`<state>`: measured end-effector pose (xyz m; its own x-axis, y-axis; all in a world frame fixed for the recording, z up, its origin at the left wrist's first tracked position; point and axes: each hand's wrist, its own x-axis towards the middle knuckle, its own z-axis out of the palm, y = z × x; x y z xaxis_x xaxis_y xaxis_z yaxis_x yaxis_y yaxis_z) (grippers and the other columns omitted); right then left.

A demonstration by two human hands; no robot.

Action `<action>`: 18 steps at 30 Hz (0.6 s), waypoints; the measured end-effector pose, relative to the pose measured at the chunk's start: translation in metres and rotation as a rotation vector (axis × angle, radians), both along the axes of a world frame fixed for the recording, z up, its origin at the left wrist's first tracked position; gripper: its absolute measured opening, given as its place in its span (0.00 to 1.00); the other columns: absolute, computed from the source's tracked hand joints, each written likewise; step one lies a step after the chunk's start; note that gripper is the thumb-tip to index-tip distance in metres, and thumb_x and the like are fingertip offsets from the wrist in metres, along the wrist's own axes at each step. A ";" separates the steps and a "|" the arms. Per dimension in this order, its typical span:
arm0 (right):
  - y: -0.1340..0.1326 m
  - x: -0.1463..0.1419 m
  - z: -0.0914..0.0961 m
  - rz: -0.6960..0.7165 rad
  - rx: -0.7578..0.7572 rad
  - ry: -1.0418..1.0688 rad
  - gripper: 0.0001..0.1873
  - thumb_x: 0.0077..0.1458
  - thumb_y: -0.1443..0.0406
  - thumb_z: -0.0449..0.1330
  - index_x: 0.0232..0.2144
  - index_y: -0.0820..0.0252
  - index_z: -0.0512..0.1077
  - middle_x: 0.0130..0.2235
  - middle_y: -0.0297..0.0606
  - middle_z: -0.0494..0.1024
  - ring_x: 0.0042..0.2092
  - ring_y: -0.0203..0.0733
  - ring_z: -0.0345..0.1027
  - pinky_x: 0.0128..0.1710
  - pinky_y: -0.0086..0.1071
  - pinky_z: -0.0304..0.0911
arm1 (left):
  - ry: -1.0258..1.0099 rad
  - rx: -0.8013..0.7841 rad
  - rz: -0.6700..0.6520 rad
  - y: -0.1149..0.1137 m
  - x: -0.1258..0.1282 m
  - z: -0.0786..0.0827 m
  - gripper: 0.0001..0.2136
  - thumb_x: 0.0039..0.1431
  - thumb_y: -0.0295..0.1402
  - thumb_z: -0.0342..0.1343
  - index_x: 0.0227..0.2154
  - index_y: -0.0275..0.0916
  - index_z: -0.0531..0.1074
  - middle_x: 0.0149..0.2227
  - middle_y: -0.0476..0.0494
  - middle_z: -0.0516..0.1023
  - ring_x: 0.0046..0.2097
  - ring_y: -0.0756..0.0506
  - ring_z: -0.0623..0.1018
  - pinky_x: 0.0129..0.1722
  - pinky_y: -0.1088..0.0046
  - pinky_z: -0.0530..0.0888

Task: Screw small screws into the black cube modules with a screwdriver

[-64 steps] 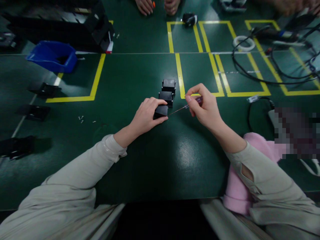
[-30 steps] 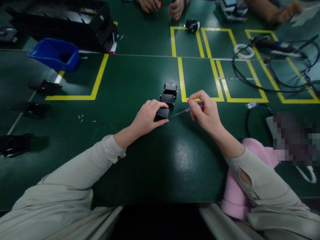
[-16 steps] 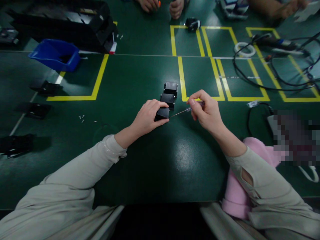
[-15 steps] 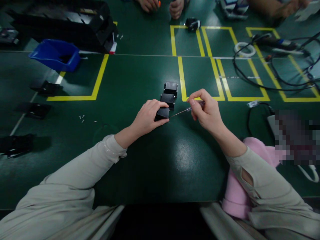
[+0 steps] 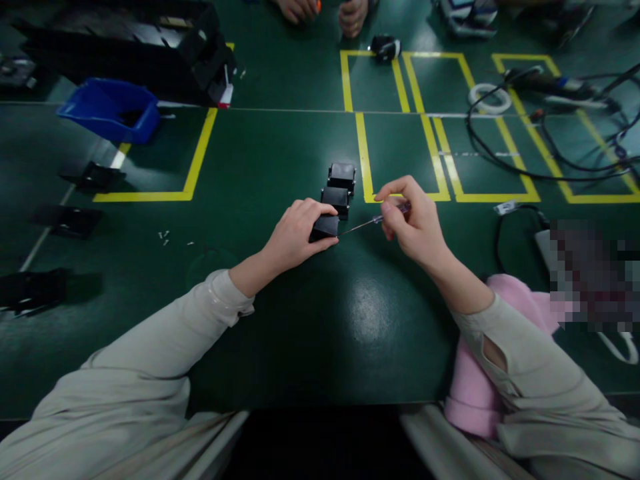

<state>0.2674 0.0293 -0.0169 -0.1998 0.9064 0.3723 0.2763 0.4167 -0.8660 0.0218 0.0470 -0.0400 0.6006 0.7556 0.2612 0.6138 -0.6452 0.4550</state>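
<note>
My left hand (image 5: 300, 233) is closed on a small black block-shaped part (image 5: 326, 227), fingers over its top and thumb along its near side. In my right hand (image 5: 410, 217) is a thin screwdriver (image 5: 376, 219) with a see-through handle, pinched between the fingers. Its tip meets the right side of the held black part; whether a screw sits there is too small to tell. Just beyond stand two like parts, a middle black block (image 5: 335, 198) and a far black block (image 5: 343, 175), in a row with the held one.
Several tiny screws (image 5: 164, 237) lie to the left. A blue bin (image 5: 113, 110) and a big black housing (image 5: 130, 53) stand at the back left. On the right are black cables (image 5: 480, 143), a white ring (image 5: 490, 99) and a pink cloth (image 5: 475, 393). Another person's hands (image 5: 353, 17) show at the far edge.
My hands, the screwdriver and the black parts hold almost the same place. At the top right, another person's arm has gone out of view.
</note>
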 end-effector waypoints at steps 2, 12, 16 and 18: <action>0.000 0.000 0.000 0.011 0.005 -0.003 0.03 0.65 0.62 0.55 0.38 0.55 0.66 0.20 0.22 0.64 0.19 0.29 0.60 0.20 0.29 0.53 | 0.000 -0.003 -0.001 0.000 0.000 0.001 0.18 0.62 0.38 0.61 0.52 0.38 0.67 0.50 0.38 0.73 0.51 0.38 0.71 0.51 0.60 0.68; 0.000 -0.002 0.001 -0.005 -0.034 0.018 0.02 0.64 0.63 0.56 0.39 0.53 0.64 0.18 0.21 0.63 0.16 0.30 0.58 0.17 0.30 0.49 | 0.002 -0.018 0.006 0.000 0.000 0.001 0.18 0.62 0.38 0.61 0.52 0.39 0.67 0.50 0.39 0.74 0.51 0.38 0.72 0.52 0.59 0.69; 0.000 -0.001 0.001 -0.005 -0.015 0.018 0.05 0.64 0.61 0.57 0.38 0.53 0.64 0.19 0.21 0.62 0.17 0.30 0.60 0.18 0.31 0.51 | 0.002 -0.026 0.005 0.000 0.000 0.002 0.18 0.62 0.38 0.60 0.52 0.39 0.67 0.50 0.38 0.74 0.51 0.38 0.71 0.52 0.59 0.68; 0.000 -0.001 0.001 -0.014 -0.028 -0.001 0.08 0.65 0.58 0.57 0.36 0.53 0.64 0.18 0.22 0.62 0.16 0.30 0.59 0.17 0.30 0.49 | -0.001 -0.023 0.001 0.000 0.000 0.002 0.18 0.63 0.39 0.60 0.52 0.39 0.67 0.50 0.38 0.74 0.51 0.38 0.71 0.52 0.60 0.68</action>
<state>0.2659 0.0295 -0.0160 -0.1876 0.9191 0.3465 0.2827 0.3884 -0.8770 0.0221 0.0467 -0.0382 0.6001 0.7619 0.2437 0.6139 -0.6340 0.4703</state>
